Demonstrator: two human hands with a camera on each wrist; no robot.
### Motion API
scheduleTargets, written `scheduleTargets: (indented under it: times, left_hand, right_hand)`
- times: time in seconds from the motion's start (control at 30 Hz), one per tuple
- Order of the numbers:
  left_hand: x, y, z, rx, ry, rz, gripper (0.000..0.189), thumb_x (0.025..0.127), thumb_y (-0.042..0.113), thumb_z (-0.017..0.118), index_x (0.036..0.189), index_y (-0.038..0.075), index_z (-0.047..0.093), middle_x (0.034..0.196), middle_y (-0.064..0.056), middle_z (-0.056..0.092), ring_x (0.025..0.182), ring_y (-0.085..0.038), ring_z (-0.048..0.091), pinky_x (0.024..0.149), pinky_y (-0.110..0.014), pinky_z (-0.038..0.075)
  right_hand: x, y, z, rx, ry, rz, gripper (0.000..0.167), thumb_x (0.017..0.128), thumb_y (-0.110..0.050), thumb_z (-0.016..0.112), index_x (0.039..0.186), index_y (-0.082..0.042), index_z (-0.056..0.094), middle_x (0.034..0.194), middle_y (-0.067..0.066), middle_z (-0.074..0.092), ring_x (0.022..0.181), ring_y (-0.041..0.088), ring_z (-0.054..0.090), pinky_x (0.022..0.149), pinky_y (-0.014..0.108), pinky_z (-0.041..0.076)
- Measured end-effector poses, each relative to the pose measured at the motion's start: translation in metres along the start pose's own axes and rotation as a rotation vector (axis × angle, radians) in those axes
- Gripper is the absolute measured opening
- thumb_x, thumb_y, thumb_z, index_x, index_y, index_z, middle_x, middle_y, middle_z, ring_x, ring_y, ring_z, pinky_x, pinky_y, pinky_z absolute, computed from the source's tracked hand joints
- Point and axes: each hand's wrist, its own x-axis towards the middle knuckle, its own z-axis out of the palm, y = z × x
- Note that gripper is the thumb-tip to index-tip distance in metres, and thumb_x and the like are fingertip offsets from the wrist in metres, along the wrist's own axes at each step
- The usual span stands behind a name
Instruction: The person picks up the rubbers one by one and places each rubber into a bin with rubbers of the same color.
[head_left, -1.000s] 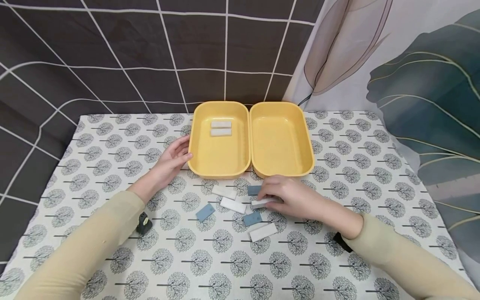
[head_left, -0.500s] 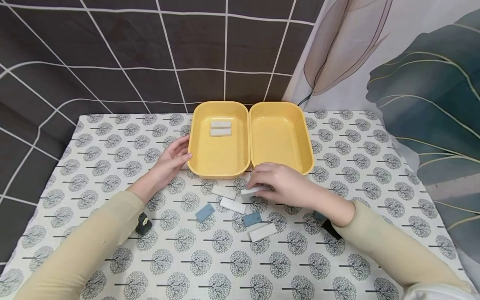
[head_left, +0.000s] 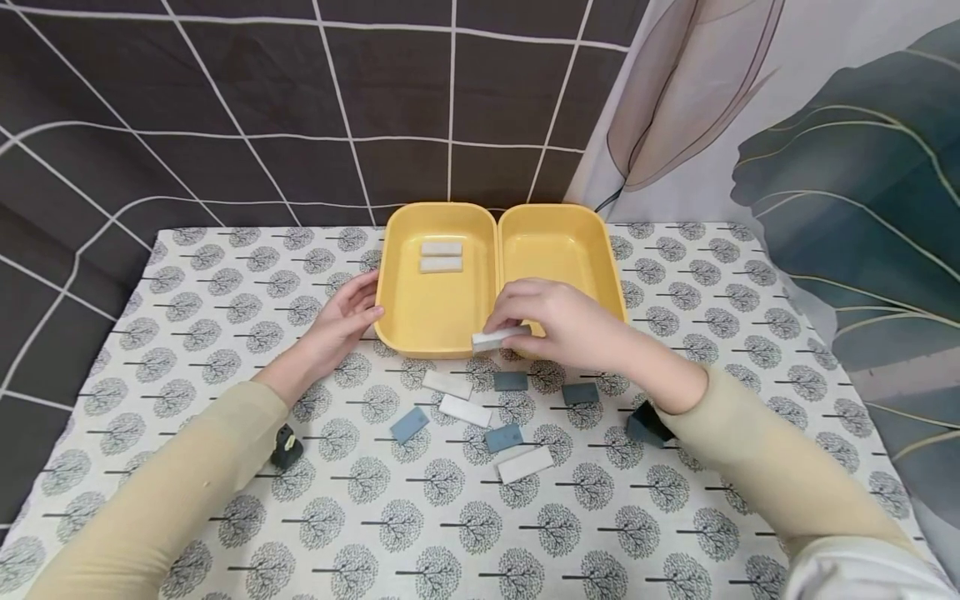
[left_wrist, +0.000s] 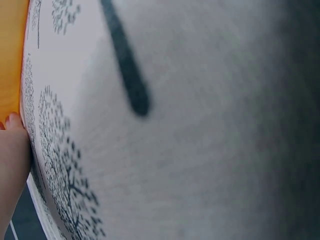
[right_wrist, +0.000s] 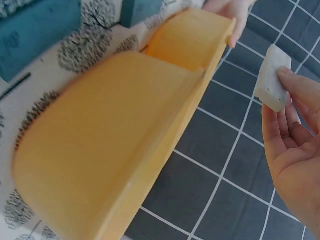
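Observation:
My right hand (head_left: 558, 321) pinches a white rectangular block (head_left: 491, 339) between thumb and fingers, raised over the front edges of two yellow trays. In the right wrist view, the held block (right_wrist: 274, 79) looks smooth, with rounded edges. My left hand (head_left: 345, 321) rests against the outer left side of the left yellow tray (head_left: 438, 343), its thumb at the rim. Two white blocks (head_left: 441, 257) lie side by side inside that tray. The right yellow tray (head_left: 617, 287) stands beside it, partly covered by my right hand.
On the tree-print cloth (head_left: 300, 517) before the trays lie white blocks (head_left: 525, 464) and several blue blocks (head_left: 409, 425). Two darker blue ones, a near block (head_left: 511, 381) and another (head_left: 581, 393), lie below my right hand. A dark tiled backdrop (head_left: 390, 92) rises behind.
My right hand has lifted the white block off the cloth and carried it up and slightly left to the trays' front edges, uncovering blue blocks. My left hand stays put.

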Motion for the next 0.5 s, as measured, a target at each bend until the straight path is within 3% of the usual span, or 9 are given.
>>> scheduleTargets:
  times: [0.3, 0.5]
  left_hand:
    - [0.000, 0.000, 0.000, 0.009, -0.004, 0.005, 0.072, 0.103, -0.005, 0.050, 0.167, 0.002, 0.018, 0.172, -0.022, 0.023, 0.138, -0.009, 0.047, 0.130, -0.026, 0.036]
    - [0.000, 0.000, 0.000, 0.015, -0.004, -0.004, 0.073, 0.103, -0.004, 0.051, 0.168, 0.002, 0.018, 0.173, -0.021, 0.022, 0.141, -0.011, 0.045, 0.131, -0.027, 0.034]
  right_hand:
    - [0.014, 0.004, -0.011, -0.005, 0.020, 0.012, 0.015, 0.091, -0.002, 0.080, 0.104, -0.011, 0.079, 0.106, 0.002, 0.076, 0.097, 0.018, 0.069, 0.089, 0.035, 0.061]
    - [0.024, 0.007, -0.015, 0.005, 0.028, 0.013, 0.012, 0.092, -0.004, 0.081, 0.103, -0.009, 0.079, 0.104, 0.004, 0.076, 0.094, 0.019, 0.067, 0.084, 0.036, 0.060]
